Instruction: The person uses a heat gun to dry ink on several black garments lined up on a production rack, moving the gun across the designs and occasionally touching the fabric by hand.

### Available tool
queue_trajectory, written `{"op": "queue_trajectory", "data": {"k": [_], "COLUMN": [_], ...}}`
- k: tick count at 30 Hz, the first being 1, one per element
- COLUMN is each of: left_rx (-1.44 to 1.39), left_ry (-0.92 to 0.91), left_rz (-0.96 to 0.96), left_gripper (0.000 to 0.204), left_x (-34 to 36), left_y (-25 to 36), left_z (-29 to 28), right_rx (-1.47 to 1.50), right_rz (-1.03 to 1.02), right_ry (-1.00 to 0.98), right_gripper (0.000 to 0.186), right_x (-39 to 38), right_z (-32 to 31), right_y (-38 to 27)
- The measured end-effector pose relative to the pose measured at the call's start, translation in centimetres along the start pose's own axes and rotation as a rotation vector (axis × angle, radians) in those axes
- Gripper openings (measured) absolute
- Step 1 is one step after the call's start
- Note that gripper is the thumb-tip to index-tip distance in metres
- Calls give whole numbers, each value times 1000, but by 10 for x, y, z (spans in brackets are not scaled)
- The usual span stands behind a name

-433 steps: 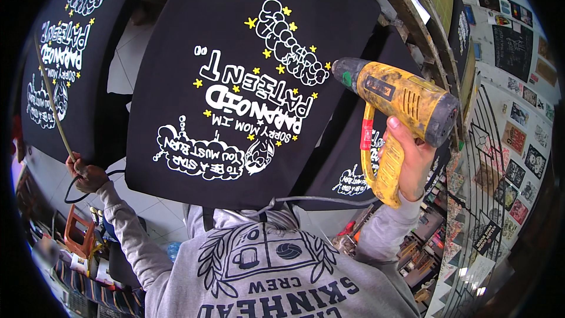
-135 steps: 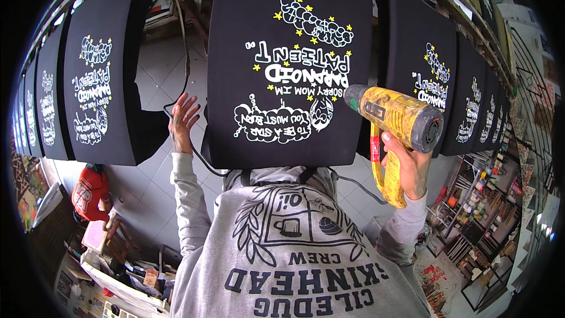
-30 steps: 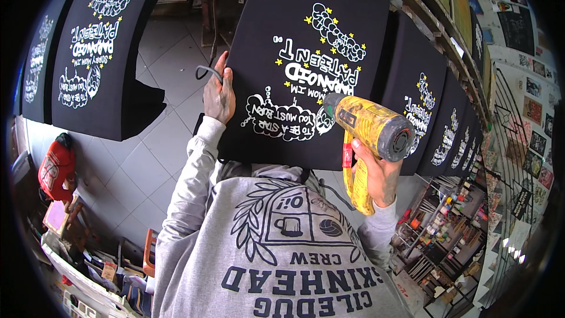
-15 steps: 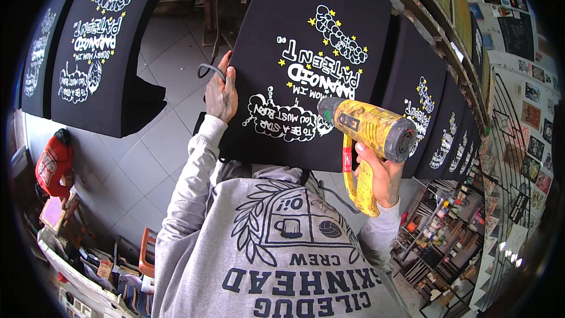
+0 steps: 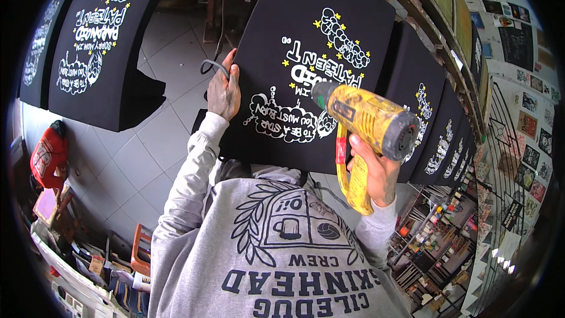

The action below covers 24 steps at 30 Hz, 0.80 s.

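Observation:
My right hand (image 5: 376,168) is wrapped round the handle of a worn yellow heat gun (image 5: 368,115) with a dark rear end. Its dark nozzle points left, over the printed front of a black fabric piece, seemingly a T-shirt (image 5: 265,29), laid flat on a board. White bubble lettering and small yellow stars make up the print, and the gun hides part of it. Against the shirt's left edge lies my left hand (image 5: 223,94), fingers stretched out. A loop of grey cord (image 5: 213,66) crosses its fingers near the thumb.
More printed black shirts stand in a row, one at left (image 5: 88,35) and several at right (image 5: 406,94). A wooden rail (image 5: 435,29) runs along the far right. Someone in a red shirt (image 5: 48,156) is low at left. Shelves with bottles (image 5: 438,229) stand lower right.
The heat gun has shifted slightly left and up, its nozzle now over the middle lettering. My left hand stays at the shirt's edge. The person in red has leaned somewhat.

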<state>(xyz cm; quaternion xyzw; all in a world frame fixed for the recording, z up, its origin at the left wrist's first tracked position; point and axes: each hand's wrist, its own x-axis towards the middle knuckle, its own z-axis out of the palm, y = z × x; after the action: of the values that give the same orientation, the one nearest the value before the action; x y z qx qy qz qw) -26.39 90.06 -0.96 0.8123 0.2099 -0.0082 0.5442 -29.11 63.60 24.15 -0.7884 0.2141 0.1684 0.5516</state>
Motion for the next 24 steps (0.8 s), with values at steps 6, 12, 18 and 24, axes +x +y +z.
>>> {"op": "queue_trajectory", "data": {"k": [6,12,18,24], "left_rx": [-12,74,57,39], "left_ry": [-15,36,65,37], "left_rz": [-30,40,78,41], "left_gripper": [53,46,47,46], "left_x": [-2,-4,-3,-4], "left_y": [7,10,8,9], "left_z": [-3,-3,-3,-3], "right_rx": [-36,-88,-85,-138], "right_rz": [-86,-91,-90,-144], "right_ry": [-135,-167,-200,-191], "right_gripper": [39,42,41,39], "right_x": [14,20,26,29], "right_z": [14,19,23,26], "right_y": [-5,-12,-16,-12]}}
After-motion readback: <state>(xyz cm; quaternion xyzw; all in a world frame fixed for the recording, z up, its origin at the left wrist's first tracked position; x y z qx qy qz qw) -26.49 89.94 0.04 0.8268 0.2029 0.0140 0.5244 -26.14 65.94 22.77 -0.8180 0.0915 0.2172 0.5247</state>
